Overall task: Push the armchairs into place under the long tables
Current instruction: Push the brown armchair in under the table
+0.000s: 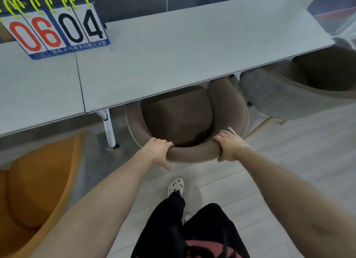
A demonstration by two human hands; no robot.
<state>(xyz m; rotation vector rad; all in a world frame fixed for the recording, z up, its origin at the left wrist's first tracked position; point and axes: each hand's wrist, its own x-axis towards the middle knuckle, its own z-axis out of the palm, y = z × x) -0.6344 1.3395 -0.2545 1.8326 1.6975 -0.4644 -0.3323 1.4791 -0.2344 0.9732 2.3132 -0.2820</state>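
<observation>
Fingers point(167, 142) of the left hand point(157, 151) curl over the top of the backrest rim point(194, 154) of the brown armchair point(179, 121). The thumb lies down the rim's outer face, so the hand grips the rim's left part. The right hand point(231, 145) wraps its fingers over the same rim farther right, thumb hooked round the outer side. Both hands hold the backrest, and neither is slack.

The brown armchair stands at the near edge of the long table point(192, 46). Its open front is turned toward the table and its rounded back toward the person. The tabletop hides the front of the seat and the ends of both arms, while the rear of the seat and the backrest stick out on the near side. The chair's front-to-back axis lies roughly square to the table's near edge; the table's own long axis runs left to right.

A white table leg point(108, 126) comes down under the long table's left end, just left of the chair. A second table point(38, 88) butts against that end, and a flip scoreboard point(55, 30) reading 06 and 04 stands across the seam. A grey armchair point(279, 92) sits partly beneath the long table's right end, just beside the brown one. An orange armchair point(34, 184) stands off the long table's left end, on the near side. A white perforated shoe point(175, 185) rests on the floor on the table's near side.
</observation>
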